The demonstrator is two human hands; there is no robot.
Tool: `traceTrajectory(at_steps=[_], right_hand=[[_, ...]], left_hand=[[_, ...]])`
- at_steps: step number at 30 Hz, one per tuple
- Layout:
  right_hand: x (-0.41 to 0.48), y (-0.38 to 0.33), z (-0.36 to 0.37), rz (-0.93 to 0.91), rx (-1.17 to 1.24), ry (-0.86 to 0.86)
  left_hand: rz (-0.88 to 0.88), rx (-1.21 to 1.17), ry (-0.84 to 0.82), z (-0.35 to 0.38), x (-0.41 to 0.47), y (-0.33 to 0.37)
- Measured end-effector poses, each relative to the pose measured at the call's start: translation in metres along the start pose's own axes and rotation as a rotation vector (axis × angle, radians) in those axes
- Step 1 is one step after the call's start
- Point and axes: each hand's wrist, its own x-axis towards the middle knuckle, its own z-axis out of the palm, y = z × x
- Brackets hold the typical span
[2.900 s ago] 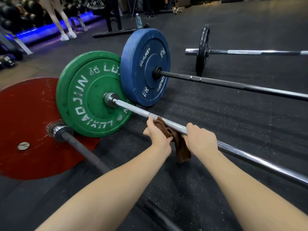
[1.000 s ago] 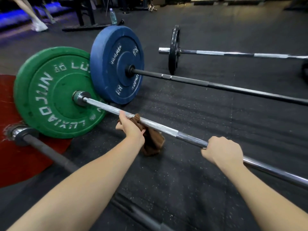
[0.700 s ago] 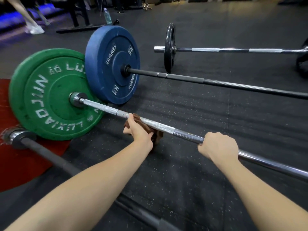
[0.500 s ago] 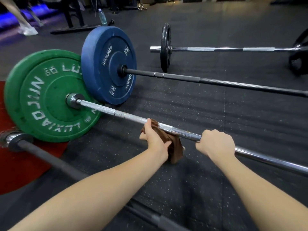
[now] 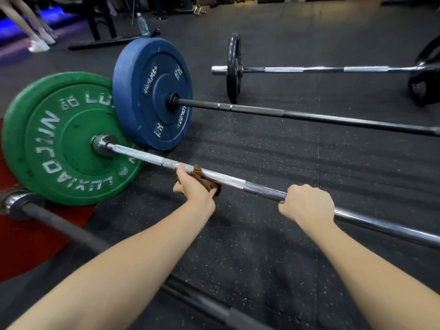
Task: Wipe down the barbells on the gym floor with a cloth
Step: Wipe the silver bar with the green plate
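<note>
A chrome barbell point(image 5: 226, 181) with a green plate point(image 5: 59, 139) lies across the dark rubber floor. My left hand point(image 5: 194, 190) grips a brown cloth point(image 5: 204, 181) wrapped around its knurled shaft, about a forearm's length from the green plate. To the right, my right hand point(image 5: 307, 203) grips the smooth part of the same shaft. Behind it lies a black barbell point(image 5: 309, 116) with a blue plate point(image 5: 152, 91). Further back is a third barbell point(image 5: 321, 69) with thin black plates.
A red plate point(image 5: 26, 241) on a dark bar point(image 5: 64, 229) lies at the near left, the bar running under my left forearm. A water bottle point(image 5: 142, 23) and a rack base stand at the back. A person's legs point(image 5: 31, 27) are at the far left.
My left hand has slid the cloth back along the shaft toward the green plate, away from my right hand. My right hand has kept its grip on the bar.
</note>
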Motion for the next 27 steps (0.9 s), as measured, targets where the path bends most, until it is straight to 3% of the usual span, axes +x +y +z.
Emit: traceTrajectory(at_steps=[9, 17, 21, 24, 27], right_hand=[[-0.001, -0.001, -0.001, -0.004, -0.002, 0.01], [0.001, -0.001, 0.007, 0.013, -0.007, 0.037], [0.001, 0.0, 0.01, 0.034, -0.033, 0.074], [-0.003, 0.001, 0.016, 0.026, -0.015, 0.169], [-0.002, 0.009, 0.027, -0.108, 0.071, 0.348]], left_hand=[[-0.22, 0.048, -0.092, 0.001, -0.045, -0.05], [-0.048, 0.003, -0.006, -0.004, -0.003, -0.003], [-0.078, -0.019, -0.075, -0.012, 0.005, -0.002], [-0.14, -0.031, -0.117, -0.013, -0.004, -0.015], [-0.22, -0.024, -0.162, -0.014, -0.011, -0.029]])
